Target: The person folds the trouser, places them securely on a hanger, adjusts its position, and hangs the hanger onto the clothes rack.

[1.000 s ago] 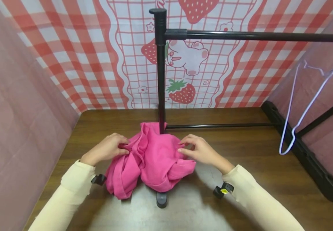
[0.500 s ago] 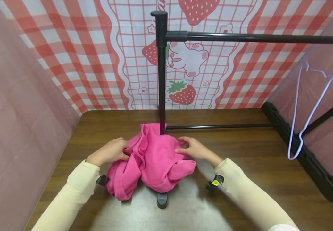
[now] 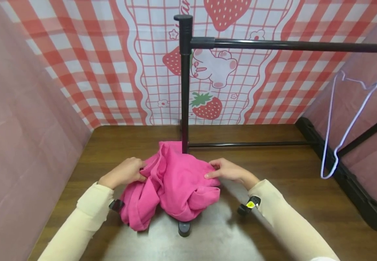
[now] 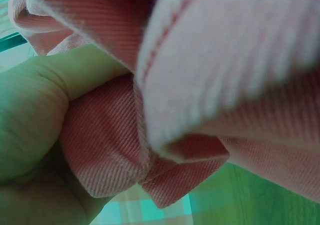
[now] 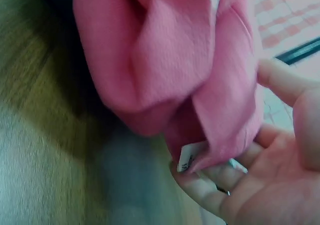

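Brown wood-grain surface, black tubular rack standing on it, and there's the bright pink ribbed-fabric garment, bunched at the rack's left post! Left grip pinching a fold, right grip the opposite edge: pulling hard could snag it on that post; shallow pinches might slip.

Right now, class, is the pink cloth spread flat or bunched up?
Bunched up: the pink cloth lies heaped in overlapping folds between the left hand and right hand.
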`<action>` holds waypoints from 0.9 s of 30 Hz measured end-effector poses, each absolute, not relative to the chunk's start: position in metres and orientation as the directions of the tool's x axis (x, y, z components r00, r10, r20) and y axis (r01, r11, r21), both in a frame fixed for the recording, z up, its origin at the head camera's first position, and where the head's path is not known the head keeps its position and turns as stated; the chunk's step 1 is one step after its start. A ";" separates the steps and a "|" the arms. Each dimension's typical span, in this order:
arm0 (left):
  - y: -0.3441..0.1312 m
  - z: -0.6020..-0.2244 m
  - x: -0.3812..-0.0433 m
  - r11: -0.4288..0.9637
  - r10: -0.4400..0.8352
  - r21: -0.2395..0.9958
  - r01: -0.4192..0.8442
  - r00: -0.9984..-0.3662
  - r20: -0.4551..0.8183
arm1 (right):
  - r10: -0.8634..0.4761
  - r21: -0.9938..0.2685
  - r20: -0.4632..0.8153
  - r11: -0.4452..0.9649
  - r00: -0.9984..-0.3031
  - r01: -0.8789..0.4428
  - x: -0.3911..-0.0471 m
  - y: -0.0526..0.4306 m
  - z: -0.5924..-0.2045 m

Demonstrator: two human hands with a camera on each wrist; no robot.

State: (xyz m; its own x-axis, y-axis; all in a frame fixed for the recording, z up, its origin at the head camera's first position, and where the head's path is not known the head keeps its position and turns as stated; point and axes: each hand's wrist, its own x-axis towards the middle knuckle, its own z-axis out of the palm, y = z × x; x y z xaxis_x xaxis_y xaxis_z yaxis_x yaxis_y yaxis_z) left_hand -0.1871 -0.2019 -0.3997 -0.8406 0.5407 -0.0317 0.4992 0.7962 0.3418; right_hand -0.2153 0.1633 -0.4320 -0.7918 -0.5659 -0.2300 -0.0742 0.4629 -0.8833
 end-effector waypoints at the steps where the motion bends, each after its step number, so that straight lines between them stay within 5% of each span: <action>1: -0.202 -0.400 -0.187 0.797 0.539 0.344 0.497 -0.842 -0.033 | -0.578 -0.889 -0.232 0.452 -0.782 -0.071 -0.215 0.167 -0.431; 11: -0.199 -0.401 -0.186 0.802 0.523 0.362 0.475 -0.851 -0.042 | -0.547 -0.850 -0.210 0.511 -0.811 -0.125 -0.204 0.204 -0.412; 27: -0.197 -0.407 -0.186 0.803 0.520 0.371 0.466 -0.852 -0.055 | -0.386 -0.795 -0.272 0.607 -0.882 -0.020 -0.193 0.285 -0.402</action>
State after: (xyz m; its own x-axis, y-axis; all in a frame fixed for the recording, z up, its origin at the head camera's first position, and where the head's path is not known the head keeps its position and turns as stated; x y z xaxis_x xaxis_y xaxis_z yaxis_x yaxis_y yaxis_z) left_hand -0.1859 -0.1968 -0.4069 -0.8523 0.5202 -0.0549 0.4663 0.8031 0.3709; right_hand -0.1933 0.2855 -0.4015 -0.8816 -0.3856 -0.2723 -0.0199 0.6067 -0.7947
